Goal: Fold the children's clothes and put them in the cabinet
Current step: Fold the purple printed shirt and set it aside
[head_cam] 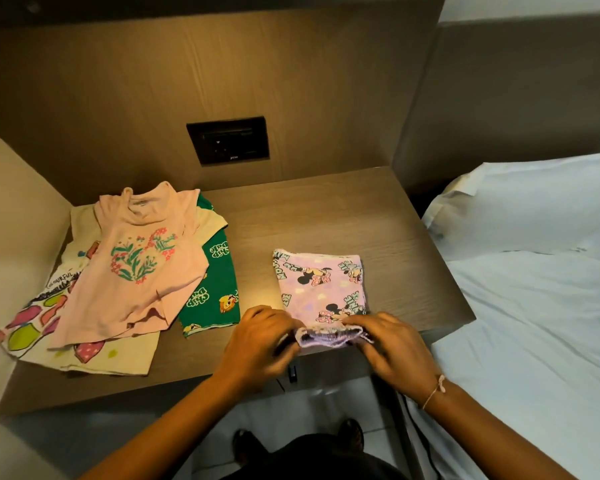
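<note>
Folding is being done: lilac shorts [321, 289], right of the pink shirt [142, 261], are being gripped at the hem by left hand [257, 336] and right hand [392, 344]; next, doubling over is being called for.

Four garments [321, 289], two hands [257, 337].

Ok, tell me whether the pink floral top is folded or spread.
Spread. The pink floral top lies flat and open on the unfolded pile, neckline and hem both showing, neither hand touching it.

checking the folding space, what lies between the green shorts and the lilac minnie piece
Bare wooden tabletop only, in the head view, between the green shorts and the lilac Minnie piece.
</note>
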